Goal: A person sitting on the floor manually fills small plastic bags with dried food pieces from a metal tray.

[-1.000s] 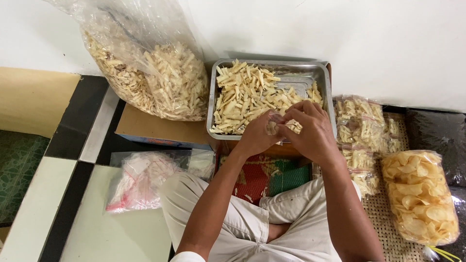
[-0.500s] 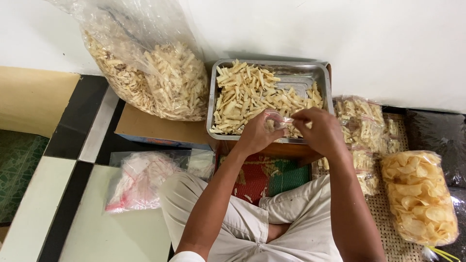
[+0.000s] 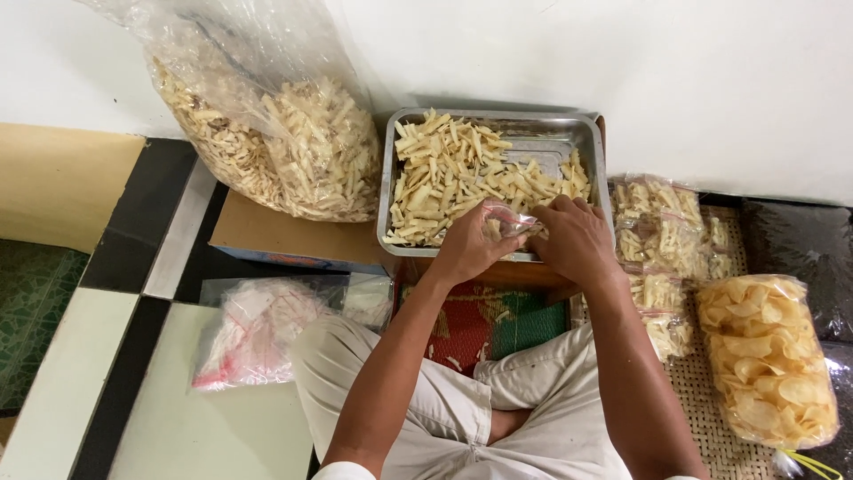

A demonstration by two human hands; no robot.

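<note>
Left hand (image 3: 464,249): fingers closed on small clear bag (image 3: 506,219), held over near edge of metal tray (image 3: 582,133)
Right hand (image 3: 576,240): fingers curled down into snack sticks (image 3: 453,173) just beside bag; grasp cannot be told
Beside tray: big sack of sticks (image 3: 275,142); filled packets (image 3: 662,227)

A metal tray (image 3: 586,142) is sitting against the wall, with cut snack sticks (image 3: 449,173) lying in it. To its left, a large plastic bag (image 3: 275,133) of the same sticks is leaning on a flat box (image 3: 267,236). Both hands are meeting over the tray's near edge: the left hand (image 3: 466,249) is gripping a small clear bag (image 3: 506,218), the right hand (image 3: 577,238) touching it from the right. Filled small packets (image 3: 666,236) are lying right of the tray, a bag of round chips (image 3: 769,360) nearer and further right. A pile of empty bags (image 3: 258,324) is lying left of the person's knee.
</note>
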